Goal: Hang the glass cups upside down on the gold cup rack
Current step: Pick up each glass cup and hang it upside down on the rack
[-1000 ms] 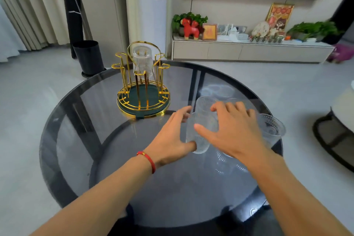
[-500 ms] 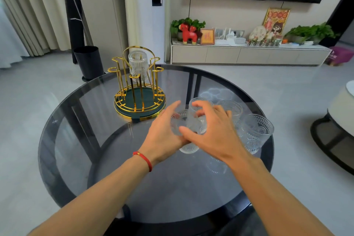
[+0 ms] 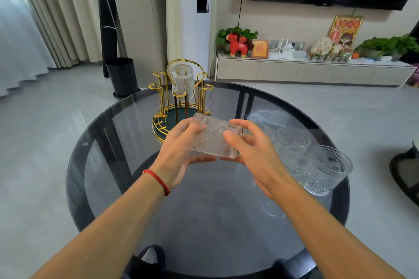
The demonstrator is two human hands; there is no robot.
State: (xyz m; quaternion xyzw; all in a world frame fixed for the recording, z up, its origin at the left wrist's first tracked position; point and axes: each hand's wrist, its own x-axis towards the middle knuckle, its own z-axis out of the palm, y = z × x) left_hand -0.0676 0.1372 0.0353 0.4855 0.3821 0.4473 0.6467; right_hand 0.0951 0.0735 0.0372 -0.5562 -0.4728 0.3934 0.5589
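over the table (image 3: 127, 165), i've got both hands, left hand (image 3: 181, 149) & right hand (image 3: 251, 154), closed on a cup (image 3: 213, 138) lying sideways; slick glass could slip mid-flip near the rack (image 3: 179, 102).

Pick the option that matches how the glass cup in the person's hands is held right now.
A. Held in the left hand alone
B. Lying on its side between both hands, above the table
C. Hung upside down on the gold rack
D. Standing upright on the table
B: the glass cup lies sideways, gripped by the left hand and right hand, in front of the gold rack.
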